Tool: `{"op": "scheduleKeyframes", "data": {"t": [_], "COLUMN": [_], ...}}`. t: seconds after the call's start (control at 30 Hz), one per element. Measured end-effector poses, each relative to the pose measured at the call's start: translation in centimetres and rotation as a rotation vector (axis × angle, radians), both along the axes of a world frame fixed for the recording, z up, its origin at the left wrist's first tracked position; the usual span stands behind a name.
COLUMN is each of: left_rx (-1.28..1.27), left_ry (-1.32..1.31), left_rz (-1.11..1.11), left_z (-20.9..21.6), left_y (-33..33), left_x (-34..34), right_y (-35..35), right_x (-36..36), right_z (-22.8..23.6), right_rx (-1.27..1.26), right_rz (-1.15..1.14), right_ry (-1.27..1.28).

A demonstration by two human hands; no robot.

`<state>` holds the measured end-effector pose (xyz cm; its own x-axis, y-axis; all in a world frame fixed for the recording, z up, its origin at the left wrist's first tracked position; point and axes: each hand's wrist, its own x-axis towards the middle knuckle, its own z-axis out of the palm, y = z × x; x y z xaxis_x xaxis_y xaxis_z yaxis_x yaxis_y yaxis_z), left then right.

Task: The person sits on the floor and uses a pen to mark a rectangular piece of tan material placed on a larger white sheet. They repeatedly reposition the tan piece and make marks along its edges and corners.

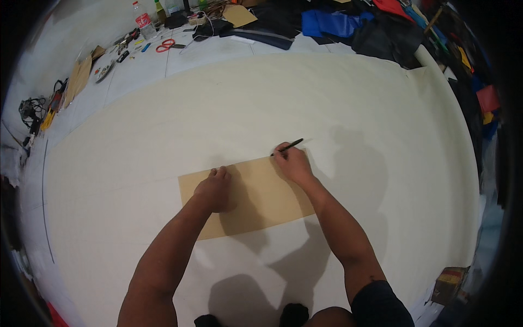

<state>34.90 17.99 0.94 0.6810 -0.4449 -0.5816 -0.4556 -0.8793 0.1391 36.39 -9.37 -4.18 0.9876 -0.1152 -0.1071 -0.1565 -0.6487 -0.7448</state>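
Observation:
A tan rectangular sheet of card (256,215) lies slightly tilted on a large spread of cream-coloured material (136,125). My left hand (214,191) presses down on the left part of the card, fingertips at its far edge and nothing gripped in them. At the card's far right corner, my right hand (294,163) is closed around a black pen (294,143). The pen's tip meets the card's far edge, and its back end points up to the right. Part of the card's right edge is hidden under my right hand and forearm.
Beyond the cream material lie red-handled scissors (165,46), a plastic bottle (144,20), dark fabric pieces (387,38) and a blue folded piece (333,23). The material's right side is rolled up (444,82). A small cardboard box (450,284) sits at the near right.

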Motion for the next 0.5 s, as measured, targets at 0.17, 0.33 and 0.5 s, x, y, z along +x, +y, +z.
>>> {"op": "scheduleKeyframes", "data": {"t": [0.17, 0.33, 0.5], "left_rx": [-0.014, 0.054, 0.081], "left_ry": [-0.022, -0.081, -0.142], "left_rz": [0.150, 0.132, 0.061], "left_z": [1.9, 1.2, 1.4], "left_y": [-2.5, -3.7, -4.9], "left_x": [-0.2, -0.7, -0.3], "right_y": [0.0, -5.4, -7.0], "right_x": [-0.1, -0.4, -0.4], "right_z": [0.7, 1.1, 0.2], "right_rx": [0.051, 0.056, 0.107], "right_rz": [0.014, -0.210, -0.183], "right_ry": [0.020, -0.034, -0.047]}}
